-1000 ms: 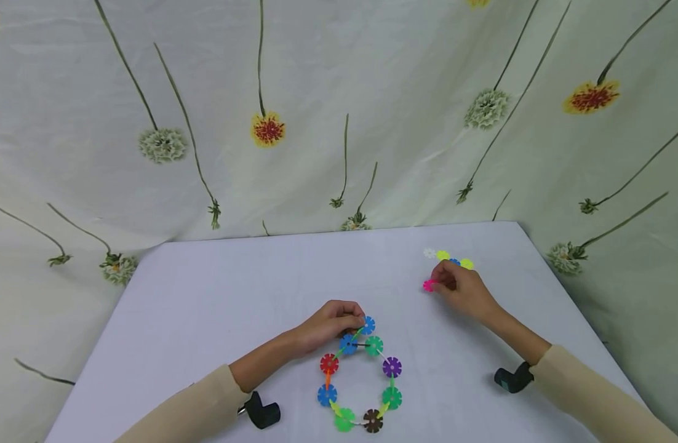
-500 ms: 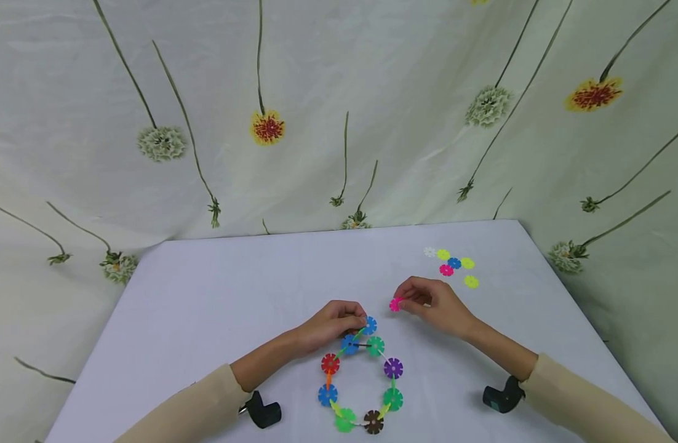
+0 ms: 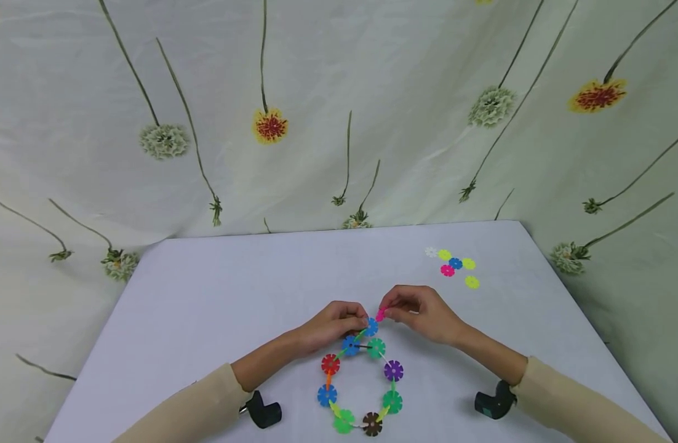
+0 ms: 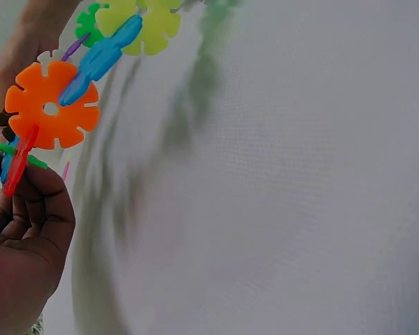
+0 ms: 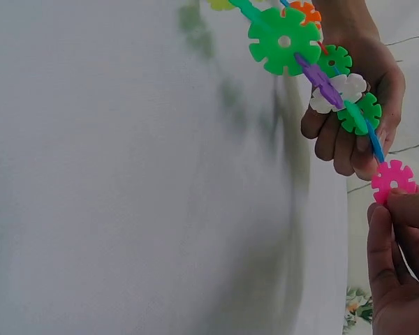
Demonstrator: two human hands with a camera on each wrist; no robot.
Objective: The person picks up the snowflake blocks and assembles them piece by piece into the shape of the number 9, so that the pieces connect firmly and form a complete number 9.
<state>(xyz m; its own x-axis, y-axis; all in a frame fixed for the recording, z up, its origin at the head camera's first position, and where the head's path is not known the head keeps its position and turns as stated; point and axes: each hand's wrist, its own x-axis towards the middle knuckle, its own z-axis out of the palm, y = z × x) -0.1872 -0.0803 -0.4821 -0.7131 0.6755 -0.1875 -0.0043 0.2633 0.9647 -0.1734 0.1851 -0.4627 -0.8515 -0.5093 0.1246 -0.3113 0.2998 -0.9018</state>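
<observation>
A ring of interlocking plastic snowflake discs, with a purple disc and a red disc among them, rises over the table front. My left hand grips it at the top, beside a blue disc that stands out from the loop. Between thumb and fingers of my right hand is a pink snowflake disc. Its edge meets the blue disc's edge in the right wrist view. From the left wrist, an orange disc hides part of the fingers.
Loose snowflake discs lie at the back right of the white table: white, blue, pink and several yellow, one nearer the front. A flowered cloth hangs behind. Black wrist devices hang under both forearms.
My right hand has come left and toward me from the loose discs, bringing the pink disc up to the blue one. The left hand keeps its grip, almost unmoved.
</observation>
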